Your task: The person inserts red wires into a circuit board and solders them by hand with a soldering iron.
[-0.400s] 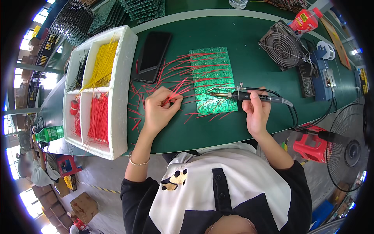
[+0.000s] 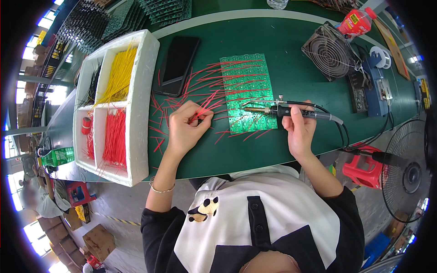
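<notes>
A green circuit board panel (image 2: 246, 86) lies on the green work table, with several red wires (image 2: 207, 81) running leftward off it. My right hand (image 2: 300, 129) grips a soldering iron (image 2: 284, 112) whose tip is over the lower part of the panel; whether it touches is too fine to tell. A thin metal tube is fixed along the iron. My left hand (image 2: 189, 127) is closed on a small bunch of red wires (image 2: 207, 105) just left of the panel. Loose red wires are scattered around that hand.
Left of my hand stands a white foam box (image 2: 142, 109) with yellow, black and red wires. A black phone (image 2: 178, 66) lies beside it. At the right are a small square fan (image 2: 328, 54), a blue solder-spool holder (image 2: 378, 93) and a red bottle (image 2: 356, 22). Stacked boards stand behind.
Almost nothing differs. Both hands, the iron and the wires keep their places; the view has shifted very slightly.
</notes>
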Tool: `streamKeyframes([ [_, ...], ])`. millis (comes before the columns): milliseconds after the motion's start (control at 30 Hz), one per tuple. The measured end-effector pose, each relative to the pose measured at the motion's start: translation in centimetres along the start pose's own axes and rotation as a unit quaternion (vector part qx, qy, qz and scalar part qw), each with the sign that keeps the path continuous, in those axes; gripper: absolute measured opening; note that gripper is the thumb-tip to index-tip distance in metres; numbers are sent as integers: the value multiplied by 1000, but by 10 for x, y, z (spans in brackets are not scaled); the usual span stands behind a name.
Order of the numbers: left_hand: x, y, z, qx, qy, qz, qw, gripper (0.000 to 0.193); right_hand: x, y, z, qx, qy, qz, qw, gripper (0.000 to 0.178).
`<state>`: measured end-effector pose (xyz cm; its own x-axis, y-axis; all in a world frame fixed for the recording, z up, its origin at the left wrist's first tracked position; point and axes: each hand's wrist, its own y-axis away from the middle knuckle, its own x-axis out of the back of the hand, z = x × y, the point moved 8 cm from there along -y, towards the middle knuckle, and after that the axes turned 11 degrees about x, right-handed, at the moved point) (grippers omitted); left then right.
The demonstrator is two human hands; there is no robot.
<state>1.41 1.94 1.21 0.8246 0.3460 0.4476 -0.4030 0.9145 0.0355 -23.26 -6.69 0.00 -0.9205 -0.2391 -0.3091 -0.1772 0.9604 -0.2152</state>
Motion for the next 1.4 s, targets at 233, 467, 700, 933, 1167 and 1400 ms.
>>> streamKeyframes([
  [233,1,1,-1,3,7,0,1000,8,12,-1,7,-20,-46,22,999,13],
  [467,1,1,-2,-3,4,1,1000,8,9,-1,4,-13,-27,35,999,14],
  [700,11,3,-8,1,78,5,997,7,29,-5,-2,0,-66,71,995,13],
  [933,66,8,-10,24,63,124,990,9,41,0,-5,-3,-53,89,995,23],
  [1167,43,6,26,71,214,31,974,34,38,0,-6,-2,-45,79,996,23],
  [1400,10,-2,32,21,429,-81,899,11,41,3,-4,4,-55,96,994,24],
])
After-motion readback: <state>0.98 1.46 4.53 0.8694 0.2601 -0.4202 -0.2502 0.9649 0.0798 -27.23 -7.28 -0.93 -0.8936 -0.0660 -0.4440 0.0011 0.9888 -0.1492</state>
